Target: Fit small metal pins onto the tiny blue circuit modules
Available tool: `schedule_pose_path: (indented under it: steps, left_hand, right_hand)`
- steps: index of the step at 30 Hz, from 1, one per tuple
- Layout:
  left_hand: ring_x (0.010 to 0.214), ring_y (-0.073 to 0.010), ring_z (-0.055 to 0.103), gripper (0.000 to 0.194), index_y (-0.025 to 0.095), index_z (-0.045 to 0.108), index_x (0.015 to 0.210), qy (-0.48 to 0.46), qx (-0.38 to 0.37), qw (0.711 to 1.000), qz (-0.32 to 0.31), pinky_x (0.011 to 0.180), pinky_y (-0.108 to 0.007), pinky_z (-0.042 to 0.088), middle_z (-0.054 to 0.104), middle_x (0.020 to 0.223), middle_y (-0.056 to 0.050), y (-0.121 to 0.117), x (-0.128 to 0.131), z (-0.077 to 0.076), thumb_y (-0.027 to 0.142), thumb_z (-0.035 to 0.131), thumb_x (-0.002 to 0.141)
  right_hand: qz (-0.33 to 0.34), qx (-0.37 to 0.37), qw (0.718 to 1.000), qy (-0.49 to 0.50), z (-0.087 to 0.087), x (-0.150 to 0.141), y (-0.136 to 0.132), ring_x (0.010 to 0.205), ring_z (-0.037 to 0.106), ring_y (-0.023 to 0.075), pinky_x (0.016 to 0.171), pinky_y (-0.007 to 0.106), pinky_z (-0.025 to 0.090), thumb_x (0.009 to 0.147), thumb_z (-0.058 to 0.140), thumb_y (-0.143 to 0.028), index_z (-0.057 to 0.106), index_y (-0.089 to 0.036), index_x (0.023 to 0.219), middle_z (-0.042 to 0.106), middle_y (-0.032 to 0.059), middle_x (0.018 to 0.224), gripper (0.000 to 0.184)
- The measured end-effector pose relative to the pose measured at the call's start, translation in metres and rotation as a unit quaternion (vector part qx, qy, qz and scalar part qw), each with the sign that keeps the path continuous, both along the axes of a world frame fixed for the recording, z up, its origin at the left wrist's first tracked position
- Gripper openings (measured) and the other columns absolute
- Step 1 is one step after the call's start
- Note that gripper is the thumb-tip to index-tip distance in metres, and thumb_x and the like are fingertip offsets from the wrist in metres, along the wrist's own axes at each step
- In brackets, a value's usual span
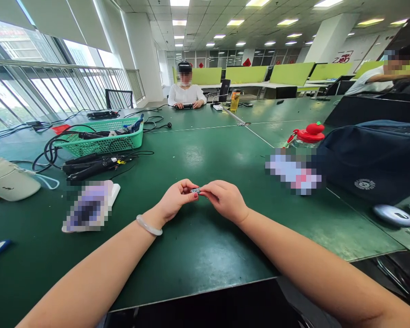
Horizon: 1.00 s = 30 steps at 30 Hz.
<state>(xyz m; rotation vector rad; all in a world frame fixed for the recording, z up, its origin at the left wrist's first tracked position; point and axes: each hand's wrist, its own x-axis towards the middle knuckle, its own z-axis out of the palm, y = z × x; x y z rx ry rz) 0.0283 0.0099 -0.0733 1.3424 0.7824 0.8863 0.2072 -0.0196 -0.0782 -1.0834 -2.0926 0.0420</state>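
Note:
My left hand (176, 197) and my right hand (224, 198) meet over the middle of the green table (205, 264). Between their fingertips is a small flat piece with a dark and pale speckled pattern (195, 190), too small for me to tell its kind. The left thumb and fingers pinch one end of it. At the other end the right thumb and fingertips are closed, covering part of the piece. A pale bangle circles my left wrist. Nearest on the left lies a blurred purple phone-shaped item (89, 207).
A green basket (104, 145) with cables stands left, beside black cable bundles (92, 166) and a cream pouch (10, 180). On the right are a red-lidded bottle (309, 135), a dark blue bag (365, 159) and a mouse (393, 216). A person (187, 91) sits across the table.

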Motion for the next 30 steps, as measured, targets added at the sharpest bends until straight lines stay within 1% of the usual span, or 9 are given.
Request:
schedule_pose_path:
  steps: [3,6,8,9,11,16,21,25,30]
  left_hand:
    - [0.066,-0.0086,0.055,0.037,0.014,0.054,0.08,-0.034,-0.031,0.999,0.002,0.066,-0.022,0.044,0.061,0.076,-0.001,0.001,-0.001,0.0,0.031,0.078,0.058]
    - [0.065,-0.0077,0.054,0.039,0.014,0.053,0.08,-0.018,-0.033,0.998,0.04,0.062,-0.021,0.043,0.061,0.078,-0.001,0.005,-0.002,-0.001,0.03,0.08,0.056]
    - [0.066,-0.0079,0.055,0.041,0.013,0.054,0.081,0.007,-0.037,0.998,0.055,0.062,-0.021,0.042,0.062,0.079,-0.002,0.008,-0.002,-0.003,0.031,0.08,0.055]
    - [0.066,-0.0081,0.055,0.042,0.012,0.054,0.081,0.018,-0.039,0.997,0.058,0.062,-0.021,0.042,0.062,0.08,-0.003,0.009,-0.002,-0.003,0.032,0.08,0.055]
    - [0.066,-0.0086,0.055,0.042,0.012,0.054,0.082,0.037,-0.04,0.997,0.056,0.063,-0.022,0.042,0.063,0.079,-0.003,0.01,-0.001,-0.004,0.032,0.08,0.055]
    - [0.066,-0.0095,0.055,0.043,0.012,0.054,0.083,0.052,-0.037,0.997,0.049,0.066,-0.024,0.042,0.063,0.078,-0.003,0.009,0.0,-0.005,0.032,0.079,0.055]
    - [0.067,-0.0098,0.056,0.041,0.012,0.054,0.085,0.061,-0.028,0.996,0.052,0.067,-0.024,0.043,0.063,0.078,-0.004,0.01,-0.001,-0.007,0.032,0.078,0.057]
    - [0.068,-0.0099,0.056,0.041,0.011,0.054,0.085,0.064,-0.025,0.997,0.047,0.068,-0.024,0.043,0.063,0.079,-0.004,0.011,-0.001,-0.009,0.031,0.077,0.058]
    - [0.067,-0.0096,0.056,0.04,0.011,0.055,0.086,0.067,-0.026,0.996,0.051,0.069,-0.024,0.044,0.063,0.078,-0.004,0.011,-0.001,-0.008,0.029,0.077,0.059]
  right_hand:
    - [0.002,0.003,1.0,-0.006,0.003,0.002,-0.001,0.085,0.056,0.0135,0.08,0.024,0.042,0.093,0.04,-0.031,0.063,-0.021,0.101,0.064,0.0044,0.092,0.027]
    - [-0.049,-0.057,0.997,-0.021,0.003,0.003,0.005,0.084,0.057,0.0132,0.077,0.024,0.042,0.092,0.042,-0.026,0.058,-0.021,0.112,0.063,0.0038,0.092,0.026]
    - [-0.093,-0.122,0.986,-0.063,-0.001,0.004,0.01,0.081,0.057,0.014,0.073,0.025,0.042,0.088,0.049,-0.029,0.059,-0.02,0.107,0.062,0.0035,0.089,0.023]
    - [-0.105,-0.15,0.979,-0.09,-0.003,0.004,0.013,0.079,0.056,0.0146,0.071,0.025,0.042,0.086,0.054,-0.033,0.061,-0.02,0.101,0.061,0.0037,0.088,0.021]
    - [-0.111,-0.182,0.968,-0.131,-0.008,0.003,0.017,0.078,0.056,0.0151,0.068,0.025,0.042,0.081,0.059,-0.037,0.062,-0.019,0.09,0.059,0.0039,0.087,0.02]
    - [-0.1,-0.194,0.962,-0.165,-0.013,-0.001,0.017,0.075,0.055,0.014,0.064,0.023,0.039,0.082,0.058,-0.027,0.06,-0.019,0.081,0.058,0.0026,0.083,0.008]
    - [-0.092,-0.218,0.956,-0.171,-0.012,-0.001,0.016,0.076,0.054,0.0135,0.065,0.023,0.037,0.086,0.052,-0.026,0.061,-0.019,0.082,0.058,0.0028,0.084,0.012]
    - [-0.092,-0.246,0.955,-0.142,-0.012,0.001,0.02,0.076,0.054,0.013,0.065,0.022,0.036,0.084,0.054,-0.026,0.062,-0.019,0.081,0.06,0.0019,0.084,0.011]
    - [-0.083,-0.245,0.959,-0.115,-0.011,0.006,0.025,0.076,0.054,0.0131,0.066,0.022,0.037,0.083,0.054,-0.021,0.063,-0.019,0.08,0.061,0.0018,0.084,0.01]
